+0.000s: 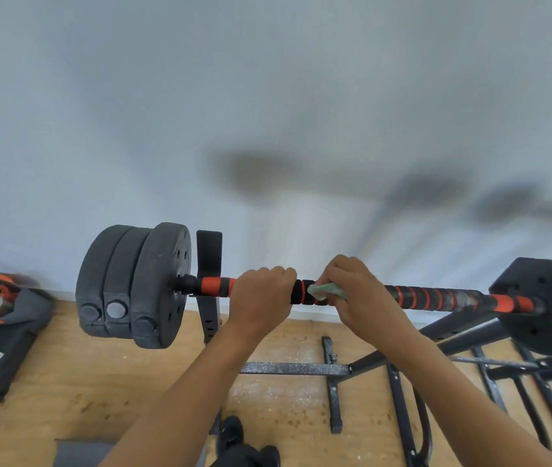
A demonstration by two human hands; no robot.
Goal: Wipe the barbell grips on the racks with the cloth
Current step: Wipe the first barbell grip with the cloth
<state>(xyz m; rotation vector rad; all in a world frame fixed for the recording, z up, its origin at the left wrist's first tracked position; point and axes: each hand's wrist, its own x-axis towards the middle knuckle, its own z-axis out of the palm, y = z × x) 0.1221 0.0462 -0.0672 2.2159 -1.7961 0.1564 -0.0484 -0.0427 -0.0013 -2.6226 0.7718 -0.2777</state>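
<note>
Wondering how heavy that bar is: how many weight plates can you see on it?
4. Three sit side by side at the left end of the barbell: outer plate, middle plate, inner plate. One right-end plate shows; others may hide behind it at the picture's edge.

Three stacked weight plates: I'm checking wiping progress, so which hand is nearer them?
Left. The left hand grips the bar a little way from the plates; the right hand, holding the cloth on the bar, sits beyond it.
</note>
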